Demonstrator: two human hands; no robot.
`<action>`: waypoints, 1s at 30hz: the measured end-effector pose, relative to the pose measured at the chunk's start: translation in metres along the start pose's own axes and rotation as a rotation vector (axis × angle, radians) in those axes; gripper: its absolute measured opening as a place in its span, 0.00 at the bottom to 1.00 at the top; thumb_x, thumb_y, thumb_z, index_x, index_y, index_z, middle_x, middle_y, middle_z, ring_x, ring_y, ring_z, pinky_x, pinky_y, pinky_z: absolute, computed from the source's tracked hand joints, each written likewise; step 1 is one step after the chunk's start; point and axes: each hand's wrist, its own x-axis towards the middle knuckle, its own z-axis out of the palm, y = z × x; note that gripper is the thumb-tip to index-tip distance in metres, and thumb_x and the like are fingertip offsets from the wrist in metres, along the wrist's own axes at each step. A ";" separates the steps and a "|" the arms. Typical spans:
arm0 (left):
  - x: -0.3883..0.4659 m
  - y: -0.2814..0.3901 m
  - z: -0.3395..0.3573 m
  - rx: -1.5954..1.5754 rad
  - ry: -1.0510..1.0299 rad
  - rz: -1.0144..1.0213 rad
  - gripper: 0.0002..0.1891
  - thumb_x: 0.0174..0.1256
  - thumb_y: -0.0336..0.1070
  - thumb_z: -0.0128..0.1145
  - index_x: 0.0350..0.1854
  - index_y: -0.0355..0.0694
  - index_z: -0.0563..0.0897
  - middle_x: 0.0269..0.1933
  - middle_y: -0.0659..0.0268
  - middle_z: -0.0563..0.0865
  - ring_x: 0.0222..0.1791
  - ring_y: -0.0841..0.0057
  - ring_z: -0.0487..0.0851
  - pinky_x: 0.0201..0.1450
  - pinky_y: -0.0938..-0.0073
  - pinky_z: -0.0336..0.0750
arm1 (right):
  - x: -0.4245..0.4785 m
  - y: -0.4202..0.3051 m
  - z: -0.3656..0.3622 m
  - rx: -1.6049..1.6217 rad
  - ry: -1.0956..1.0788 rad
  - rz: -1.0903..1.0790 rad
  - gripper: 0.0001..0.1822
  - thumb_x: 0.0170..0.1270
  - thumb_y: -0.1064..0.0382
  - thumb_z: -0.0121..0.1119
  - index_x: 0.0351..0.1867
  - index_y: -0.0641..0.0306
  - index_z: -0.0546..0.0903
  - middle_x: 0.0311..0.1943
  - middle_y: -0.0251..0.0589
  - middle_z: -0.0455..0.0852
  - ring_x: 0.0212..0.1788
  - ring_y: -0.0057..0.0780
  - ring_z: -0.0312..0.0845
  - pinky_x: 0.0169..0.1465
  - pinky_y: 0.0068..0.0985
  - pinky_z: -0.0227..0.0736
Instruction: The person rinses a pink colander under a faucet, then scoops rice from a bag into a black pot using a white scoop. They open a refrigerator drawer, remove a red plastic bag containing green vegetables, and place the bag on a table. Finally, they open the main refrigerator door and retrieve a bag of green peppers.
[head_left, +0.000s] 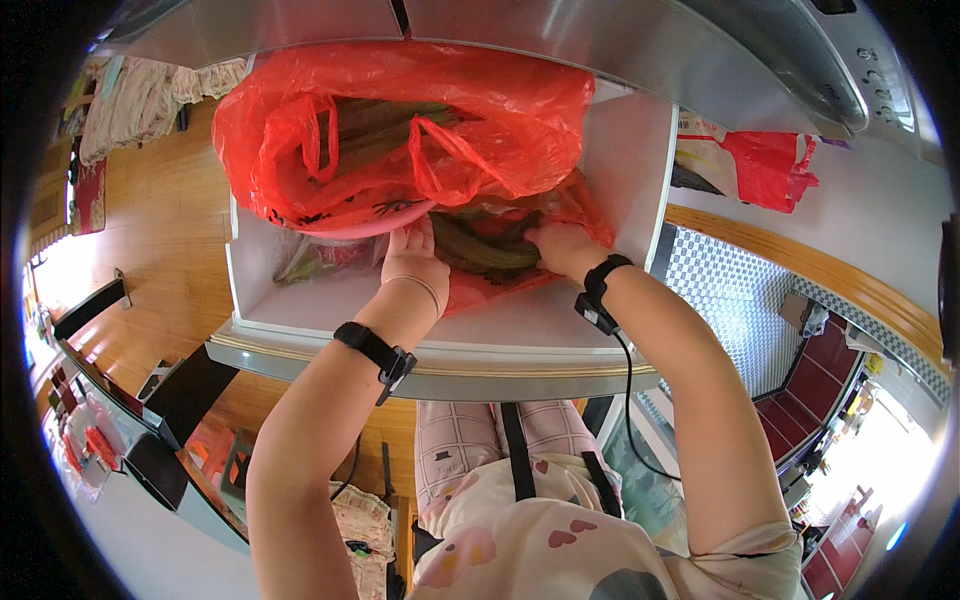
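A white fridge drawer (315, 311) is pulled out before me. Across its back lies a large red plastic bag (517, 157), its handles loose and long, dull-coloured produce (375, 135) showing in its opening. My left hand (412, 262) reaches palm-down under the front edge of this bag; its fingertips are partly hidden. Just right of it, long dark-green vegetables (480, 247) lie in a second red bag (480, 294), spread open. My right hand (564, 249) has its fingers curled at the right end of these vegetables.
A clear plastic bag (322, 259) with produce sits at the drawer's left. Steel fridge doors (555, 34) overhang the back. The drawer's front edge (450, 367) crosses beneath my forearms. A black cable (630, 405) hangs from my right wristband (598, 300).
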 end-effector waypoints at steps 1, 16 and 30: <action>0.000 -0.001 -0.001 0.017 -0.010 0.004 0.21 0.65 0.42 0.49 0.60 0.55 0.81 0.77 0.45 0.52 0.76 0.54 0.53 0.74 0.42 0.35 | 0.002 0.002 0.002 -0.053 0.038 -0.034 0.19 0.63 0.65 0.56 0.56 0.62 0.77 0.58 0.51 0.77 0.56 0.49 0.77 0.54 0.41 0.75; -0.024 0.001 -0.008 -0.074 -0.170 0.165 0.20 0.66 0.43 0.48 0.57 0.48 0.83 0.77 0.52 0.55 0.77 0.52 0.49 0.72 0.34 0.35 | -0.001 0.007 -0.003 -0.021 -0.019 0.226 0.24 0.55 0.60 0.65 0.53 0.66 0.77 0.50 0.57 0.81 0.51 0.52 0.79 0.53 0.41 0.76; -0.023 -0.001 -0.003 -0.061 -0.172 0.214 0.21 0.62 0.40 0.50 0.58 0.57 0.82 0.76 0.52 0.57 0.77 0.49 0.48 0.71 0.30 0.33 | -0.024 0.010 -0.033 0.003 0.148 0.117 0.25 0.64 0.49 0.58 0.59 0.57 0.75 0.46 0.52 0.85 0.48 0.51 0.81 0.50 0.44 0.76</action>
